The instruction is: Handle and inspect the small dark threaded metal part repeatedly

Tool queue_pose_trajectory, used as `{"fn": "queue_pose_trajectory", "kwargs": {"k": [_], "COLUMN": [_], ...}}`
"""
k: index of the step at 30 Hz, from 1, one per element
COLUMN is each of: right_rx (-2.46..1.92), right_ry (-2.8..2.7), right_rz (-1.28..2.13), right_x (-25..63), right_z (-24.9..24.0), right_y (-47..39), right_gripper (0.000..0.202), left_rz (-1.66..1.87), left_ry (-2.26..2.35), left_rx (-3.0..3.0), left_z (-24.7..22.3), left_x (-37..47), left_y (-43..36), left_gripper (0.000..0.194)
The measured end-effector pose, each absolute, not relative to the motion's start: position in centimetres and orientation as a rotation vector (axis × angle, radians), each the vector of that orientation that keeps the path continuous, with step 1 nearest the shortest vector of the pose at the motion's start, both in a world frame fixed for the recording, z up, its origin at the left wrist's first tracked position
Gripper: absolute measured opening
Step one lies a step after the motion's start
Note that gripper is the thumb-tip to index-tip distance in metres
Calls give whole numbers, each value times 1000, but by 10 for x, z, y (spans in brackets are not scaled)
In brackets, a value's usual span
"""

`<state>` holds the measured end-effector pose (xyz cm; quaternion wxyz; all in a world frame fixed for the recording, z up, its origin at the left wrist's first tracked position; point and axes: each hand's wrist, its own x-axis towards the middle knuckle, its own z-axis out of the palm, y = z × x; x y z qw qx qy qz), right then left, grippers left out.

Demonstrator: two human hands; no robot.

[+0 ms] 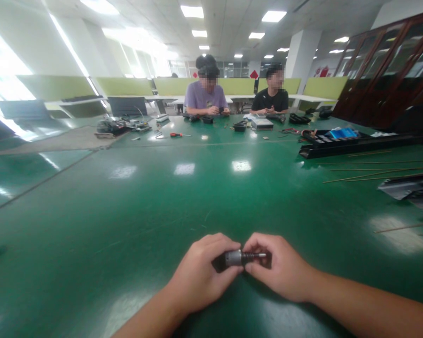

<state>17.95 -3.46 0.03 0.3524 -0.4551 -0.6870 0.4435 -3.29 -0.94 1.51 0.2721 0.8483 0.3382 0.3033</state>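
Note:
Near the front of the green table, a small cylindrical metal part with a dark ribbed shaft (234, 257) lies crosswise between my hands. Its thicker grey body is on the left, and a thin pale tip points right. My left hand (205, 270) is closed around the body, thumb and fingers on either side. Curled about the shaft end is my right hand (281, 267), its fingertips and thumb pinching close to where the ribs meet the body. Part of the black left end is hidden in my left palm.
Across the green table (183, 202) sit two people, one in a purple shirt (205, 96), one in a black shirt (270, 101). A red screwdriver (176, 135) lies at the far side. Thin rods (370, 169), a black channel (356, 146) and dark metal pieces (409, 188) occupy the right.

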Motion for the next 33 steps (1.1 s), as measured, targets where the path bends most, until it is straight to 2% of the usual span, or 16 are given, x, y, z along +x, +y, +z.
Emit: {"fn": "queue_pose_trajectory", "kwargs": {"k": [14,33], "right_rx": [-1205,-1243], "right_ry": [-1766,-1758], "right_rz": [1126,1117], "right_x": [179,179], "right_z": [2,4], "right_y": [-32,-32], "right_gripper": [2,2], "left_rz": [834,847], "left_ry": [912,903], "left_rx": [2282,2353], "left_z": [12,11], "left_x": [-33,-34], "left_y": [-9,-7], "left_gripper": [25,24]}}
